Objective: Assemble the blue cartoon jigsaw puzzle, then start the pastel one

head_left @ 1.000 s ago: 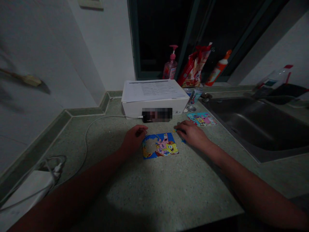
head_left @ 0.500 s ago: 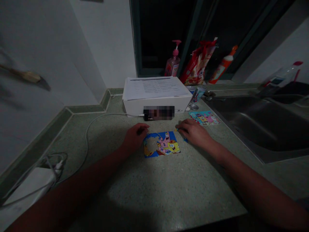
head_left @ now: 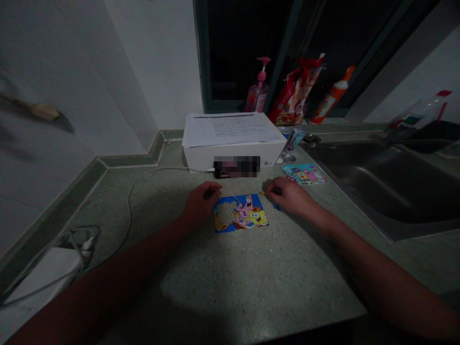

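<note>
Two hands (head_left: 201,200) (head_left: 290,197) — one gapped puzzle (head_left: 246,216).

No readable lettering anywhere.

A smooth, speckled, stone-like finish is shown by the counter (head_left: 251,273); along its right edge a satin metal sink (head_left: 388,184) is set. Near its back edge, a matt white box (head_left: 233,150) is topped with paper (head_left: 235,129). Printed card is suggested by the puzzle (head_left: 246,216).

The left hand (head_left: 200,203) and right hand (head_left: 290,195) reach forward, apart, fingers (head_left: 276,183) curled.
</note>
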`<act>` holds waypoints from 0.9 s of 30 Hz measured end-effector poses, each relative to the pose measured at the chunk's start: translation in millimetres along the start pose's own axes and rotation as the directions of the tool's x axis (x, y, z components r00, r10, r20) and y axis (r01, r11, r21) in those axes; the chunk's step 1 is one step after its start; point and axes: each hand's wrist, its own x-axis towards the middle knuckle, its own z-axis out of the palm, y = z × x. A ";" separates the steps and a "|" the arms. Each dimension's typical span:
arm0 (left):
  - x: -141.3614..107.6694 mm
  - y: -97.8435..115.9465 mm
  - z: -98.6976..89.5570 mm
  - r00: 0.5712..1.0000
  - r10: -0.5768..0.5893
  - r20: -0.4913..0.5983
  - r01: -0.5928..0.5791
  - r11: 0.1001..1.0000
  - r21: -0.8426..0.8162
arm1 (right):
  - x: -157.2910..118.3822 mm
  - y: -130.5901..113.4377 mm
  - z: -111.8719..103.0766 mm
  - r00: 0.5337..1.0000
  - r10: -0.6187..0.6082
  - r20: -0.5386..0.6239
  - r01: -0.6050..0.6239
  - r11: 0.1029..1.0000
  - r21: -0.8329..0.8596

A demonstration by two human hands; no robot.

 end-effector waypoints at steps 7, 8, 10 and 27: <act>0.8 -1.0 -1.0 0.999 0.034 0.005 -0.034 0.998 0.051 | -0.7 1.4 -2.5 0.984 0.164 0.071 -0.179 0.886 0.428; 0.6 -1.1 -0.9 0.999 0.038 0.003 -0.038 0.998 0.059 | -0.7 -0.3 -3.2 0.981 0.176 0.082 -0.194 0.865 0.463; -0.4 -1.3 -0.2 0.998 0.060 0.007 -0.060 0.995 0.076 | -0.9 -6.1 -3.9 0.977 0.193 0.094 -0.213 0.830 0.516; -7.9 4.9 4.5 0.916 0.354 0.188 -0.394 0.884 0.252 | 13.9 -80.1 27.4 0.975 0.135 0.178 -0.220 0.707 0.672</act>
